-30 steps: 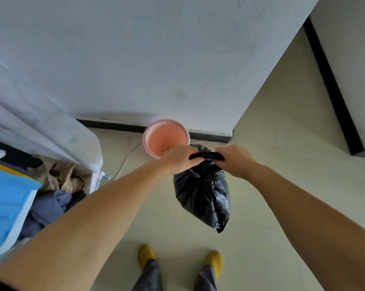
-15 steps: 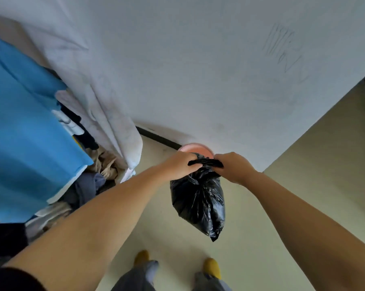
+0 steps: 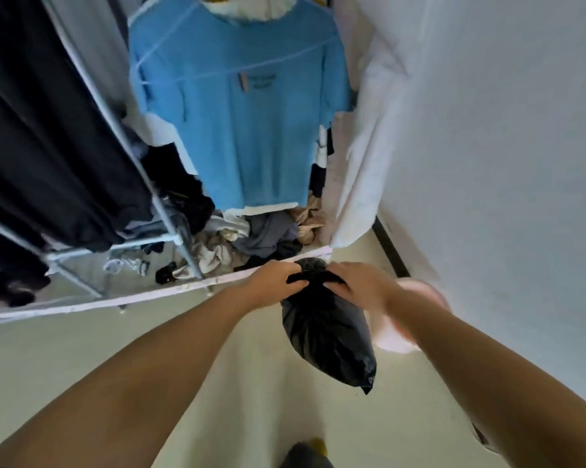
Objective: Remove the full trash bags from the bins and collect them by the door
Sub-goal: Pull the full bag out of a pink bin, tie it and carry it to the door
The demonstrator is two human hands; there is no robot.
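Hanging in the air above the pale floor (image 3: 190, 359), a full black trash bag (image 3: 327, 336) is held at its gathered neck by both hands. Left hand (image 3: 274, 282) and right hand (image 3: 359, 285) each have a clenched grip on the bag's top, close together. A blurred pink bin (image 3: 391, 336) sits behind the right forearm, beside the white wall (image 3: 504, 163). A blue shirt (image 3: 244, 113) hangs on a clothes rack (image 3: 170, 214) ahead.
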